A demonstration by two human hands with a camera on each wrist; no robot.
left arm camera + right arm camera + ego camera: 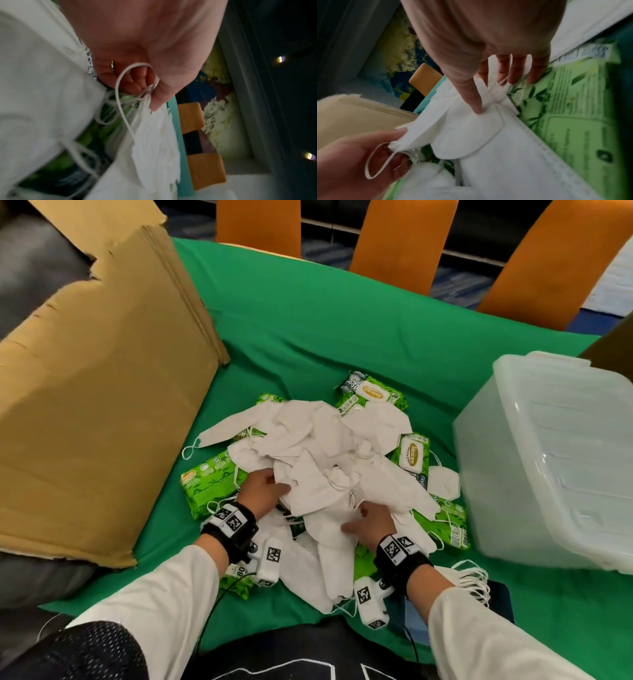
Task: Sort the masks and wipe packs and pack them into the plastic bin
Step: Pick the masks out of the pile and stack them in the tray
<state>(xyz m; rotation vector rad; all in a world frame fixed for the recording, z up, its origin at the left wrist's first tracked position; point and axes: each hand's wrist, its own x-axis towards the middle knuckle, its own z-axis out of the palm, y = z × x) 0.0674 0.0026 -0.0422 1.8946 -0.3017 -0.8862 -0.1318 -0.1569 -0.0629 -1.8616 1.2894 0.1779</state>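
Orange chairs (pixel 400 241) line the green-clothed table (pixel 308 330) over patterned carpet (pixel 217 94).

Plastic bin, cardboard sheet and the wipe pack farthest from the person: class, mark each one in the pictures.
Plastic bin (pixel 534 440): head view, on its translucent lid.
Cardboard sheet (pixel 102 405): head view, on its flat brown face.
Wipe pack (pixel 372 392): head view, on its white label flap.

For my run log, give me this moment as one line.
stage: sorting pile | left hand: pinches white masks | right hand: thumb presses a mask, fingers straight | plastic bin: lidded, right of pile
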